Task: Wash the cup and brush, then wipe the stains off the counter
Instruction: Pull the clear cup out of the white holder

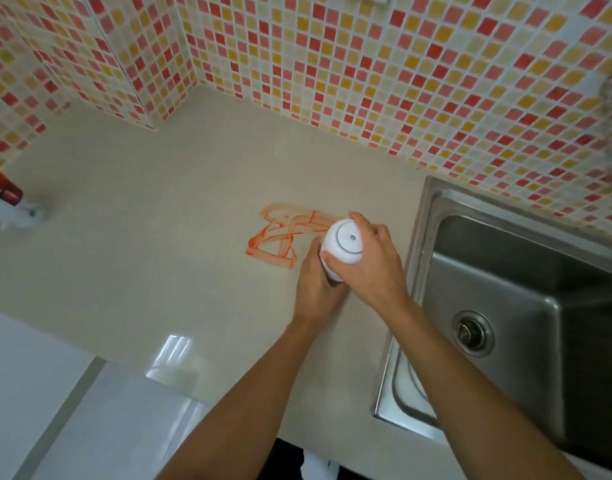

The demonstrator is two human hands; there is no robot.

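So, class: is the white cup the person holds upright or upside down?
Upside down. The cup shows its ringed base facing the camera, held over the counter by the left hand and right hand.

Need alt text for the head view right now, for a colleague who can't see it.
Both hands, left and right, hold an upturned white cup over a beige counter, beside orange stains. A steel sink lies to the right, below mosaic wall tiles.
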